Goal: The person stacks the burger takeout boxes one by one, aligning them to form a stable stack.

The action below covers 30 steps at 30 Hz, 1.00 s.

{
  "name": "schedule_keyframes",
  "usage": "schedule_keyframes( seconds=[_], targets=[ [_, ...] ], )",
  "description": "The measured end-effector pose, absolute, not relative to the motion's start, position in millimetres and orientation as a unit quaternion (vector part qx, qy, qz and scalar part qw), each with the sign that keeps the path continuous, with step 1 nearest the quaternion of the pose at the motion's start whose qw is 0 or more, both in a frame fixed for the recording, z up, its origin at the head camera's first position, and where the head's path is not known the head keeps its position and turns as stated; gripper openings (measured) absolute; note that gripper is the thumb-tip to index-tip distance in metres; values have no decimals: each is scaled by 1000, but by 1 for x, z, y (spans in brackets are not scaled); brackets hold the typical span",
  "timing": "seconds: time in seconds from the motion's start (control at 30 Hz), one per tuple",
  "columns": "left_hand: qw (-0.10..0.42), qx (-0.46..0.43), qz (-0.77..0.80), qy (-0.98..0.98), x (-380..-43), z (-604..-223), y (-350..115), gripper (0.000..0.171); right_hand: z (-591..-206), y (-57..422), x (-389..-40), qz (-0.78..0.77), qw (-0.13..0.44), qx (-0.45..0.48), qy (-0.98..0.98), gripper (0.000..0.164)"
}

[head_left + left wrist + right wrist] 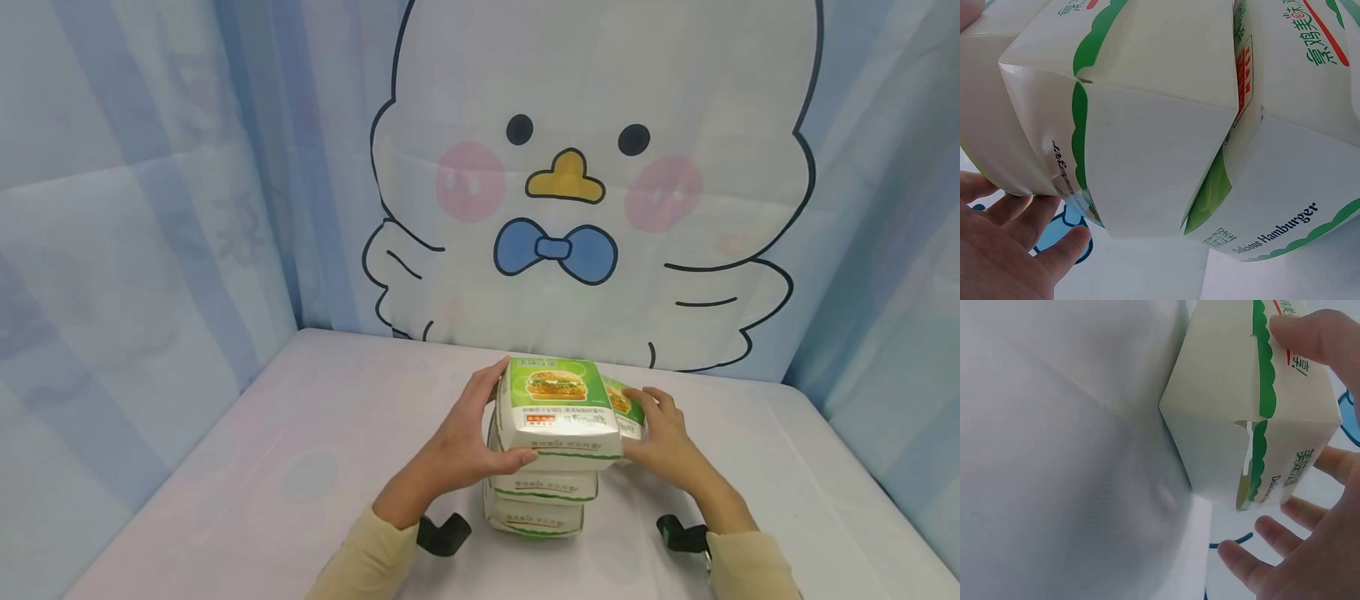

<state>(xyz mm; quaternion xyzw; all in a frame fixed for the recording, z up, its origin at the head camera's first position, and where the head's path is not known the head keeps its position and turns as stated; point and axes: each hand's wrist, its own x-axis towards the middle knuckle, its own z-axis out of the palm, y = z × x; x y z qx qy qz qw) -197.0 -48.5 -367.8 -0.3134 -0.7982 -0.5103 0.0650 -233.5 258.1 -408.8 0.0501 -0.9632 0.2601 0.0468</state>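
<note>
Several white-and-green paper hamburger boxes are in front of me. Three stand in an uneven stack: a top box (558,427), a middle box (546,487) and a bottom box (532,518). My left hand (453,446) grips the top box, its thumb across the front and its fingers along the far left side. To the right of the stack and partly behind it is another hamburger box (630,412). My right hand (667,442) holds that box (1210,381) with the thumb on the near face and the fingers at the far side. The stack hides its left part.
A pale patterned cloth covers the table (300,467). Behind it hangs a curtain (555,317) printed with a cartoon bird, and blue-white curtains (135,250) close off the sides. Black camera mounts (444,535) sit at both wrists.
</note>
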Motion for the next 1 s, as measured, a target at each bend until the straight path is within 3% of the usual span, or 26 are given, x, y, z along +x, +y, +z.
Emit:
schedule_keyframes(
  seconds=[0.17, 0.57, 1.0],
  targets=[
    [62, -311, -509, -800, -197, -368, -48, 98, -416, 259, -228, 269, 62, 59, -959, 90],
    [61, -309, -503, -805, -195, -369, -46, 97, -427, 262, -222, 281, 62, 70, -955, 98],
    [69, -311, -500, -805, -195, -369, -48, 98, -410, 271, -216, 292, 70, 70, -951, 91]
  ],
)
